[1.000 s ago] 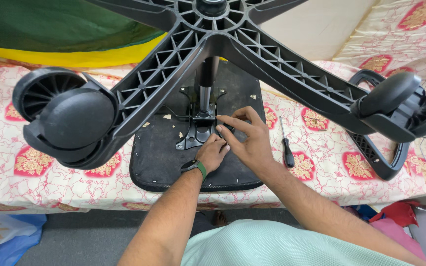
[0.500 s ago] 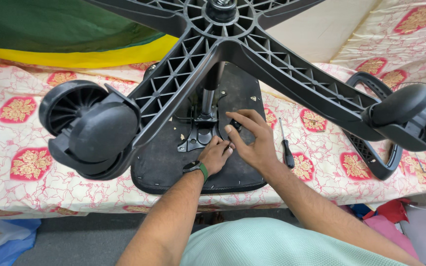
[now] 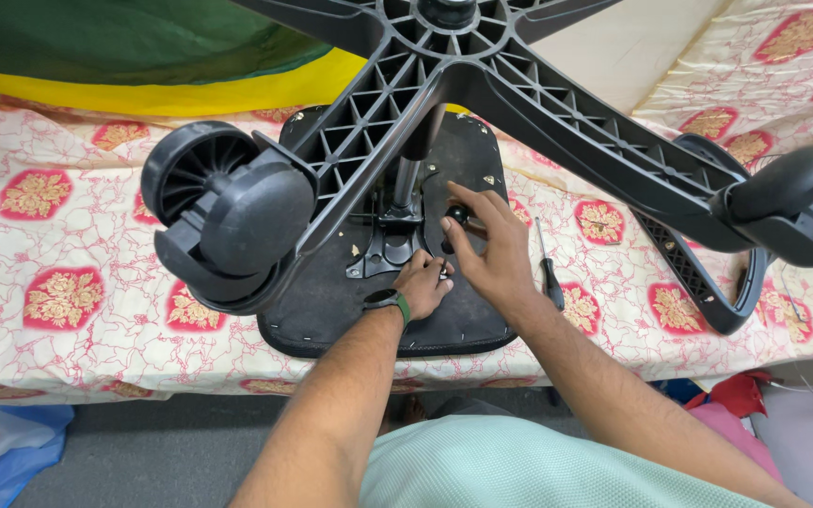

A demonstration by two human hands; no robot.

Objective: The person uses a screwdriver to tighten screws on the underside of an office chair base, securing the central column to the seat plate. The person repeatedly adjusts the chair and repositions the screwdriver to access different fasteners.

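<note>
Home workspace, patterned bedsheet [image 3: 68, 282] over table, upturned chair base [image 3: 482, 85], screwdriver [image 3: 549, 273]

A black-handled screwdriver [image 3: 549, 273] lies on the floral red-and-cream cloth [image 3: 58, 245] at three o'clock. A green and yellow sheet [image 3: 124, 56] fills eleven o'clock.

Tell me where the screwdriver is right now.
In the head view, the screwdriver lies on the patterned cloth, just right of the upturned seat and beside the right hand.
</note>
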